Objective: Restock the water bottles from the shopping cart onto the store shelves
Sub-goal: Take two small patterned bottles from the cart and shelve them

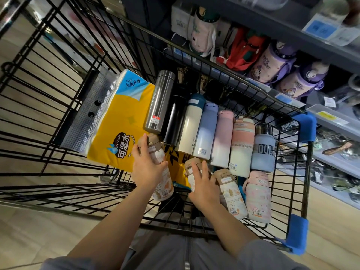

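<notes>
Both hands reach down into the black wire shopping cart (303, 172), which stands just beside the store shelves (292, 34).

The left hand (147, 166) lies over a beige-capped patterned bottle (161, 182) near the cart's near edge. Its fingers are curled round the bottle's upper body just below the cap, thumb on the right side, so it grips the bottle.

The right hand (202, 184) rests on a second beige-capped bottle (191, 168) just beside the first. Its fingers are spread fairly wide and lie along the bottle's top, pointing toward the cap; whether they have closed round it I cannot tell.

Toward the cart's right side, along the near edge, lie a third beige-capped bottle (231, 193) and a pink floral bottle (258, 197), side by side. Behind them a row of bottles lies across the cart floor: a steel flask (158, 102), a black flask (174, 119), a cream bottle with a dark teal cap (190, 125), a lilac bottle (206, 129), a pink bottle (222, 137), a cream-and-peach bottle (241, 143) and a pale blue bottle (263, 151) against the right wall.

A yellow tissue pack (115, 121) fills the left part of the cart, touching the steel flask.

On the shelf beyond the cart's far edge lie purple bottles (272, 63) and a red pouch (243, 49).
</notes>
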The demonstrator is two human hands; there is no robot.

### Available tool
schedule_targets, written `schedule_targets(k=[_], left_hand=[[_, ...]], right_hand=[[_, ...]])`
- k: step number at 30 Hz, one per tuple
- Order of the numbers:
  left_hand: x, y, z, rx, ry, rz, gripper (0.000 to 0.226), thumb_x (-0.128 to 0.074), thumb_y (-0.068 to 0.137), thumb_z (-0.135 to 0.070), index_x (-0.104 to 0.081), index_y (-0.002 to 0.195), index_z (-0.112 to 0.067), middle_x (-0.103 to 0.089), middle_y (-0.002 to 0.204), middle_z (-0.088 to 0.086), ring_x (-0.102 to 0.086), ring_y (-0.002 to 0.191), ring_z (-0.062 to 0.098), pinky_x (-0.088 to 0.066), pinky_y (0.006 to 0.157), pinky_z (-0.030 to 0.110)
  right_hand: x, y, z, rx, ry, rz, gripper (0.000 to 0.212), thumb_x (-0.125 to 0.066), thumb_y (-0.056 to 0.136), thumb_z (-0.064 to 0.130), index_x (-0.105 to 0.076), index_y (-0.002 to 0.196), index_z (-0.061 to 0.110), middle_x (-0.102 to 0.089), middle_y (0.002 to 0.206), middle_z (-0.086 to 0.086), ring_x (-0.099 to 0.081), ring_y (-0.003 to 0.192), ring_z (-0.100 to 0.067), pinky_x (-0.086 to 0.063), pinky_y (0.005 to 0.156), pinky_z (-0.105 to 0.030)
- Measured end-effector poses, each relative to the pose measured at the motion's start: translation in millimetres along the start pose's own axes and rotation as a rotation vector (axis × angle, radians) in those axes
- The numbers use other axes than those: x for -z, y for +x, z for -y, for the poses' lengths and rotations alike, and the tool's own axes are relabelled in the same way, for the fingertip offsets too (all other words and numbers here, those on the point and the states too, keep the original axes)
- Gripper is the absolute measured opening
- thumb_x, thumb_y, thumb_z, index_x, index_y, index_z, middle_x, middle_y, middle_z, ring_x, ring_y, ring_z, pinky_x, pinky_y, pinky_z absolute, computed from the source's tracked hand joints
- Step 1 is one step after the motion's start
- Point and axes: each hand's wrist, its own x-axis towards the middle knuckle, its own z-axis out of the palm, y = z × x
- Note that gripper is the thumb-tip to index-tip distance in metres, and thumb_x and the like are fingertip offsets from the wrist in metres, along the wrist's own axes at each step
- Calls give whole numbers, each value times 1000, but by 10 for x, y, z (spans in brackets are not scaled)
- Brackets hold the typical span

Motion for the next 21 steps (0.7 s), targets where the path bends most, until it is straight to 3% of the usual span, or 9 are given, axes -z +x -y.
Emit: schedule_targets(k=[7,15,21], left_hand=[[6,5,4,-24,-9,-13,103,-82,70,-28,-12,145,-41,-20,150,5,-48,120,30,-51,80,42],[152,11,-63,-20,-68,-26,102,-81,70,-27,-15,147,-36,-22,148,7,-48,117,29,-40,69,31],[471,-208,-235,-294,-68,-205,99,-84,67,-23,-22,145,-35,-28,145,8,-44,115,26,-37,58,22]], right_hand=[[-24,46,47,-23,-59,-12,104,-68,86,25,15,148,36,15,157,-20,-27,136,-44,-46,96,-46],[255,-71,-47,102,86,-33,106,-74,77,22,5,144,44,-12,154,-14,-38,129,-37,-46,95,-47],[732,-372,-239,318,305,-222,102,-70,78,32,5,143,53,-22,150,-2,-38,128,-28,-45,96,-44]])
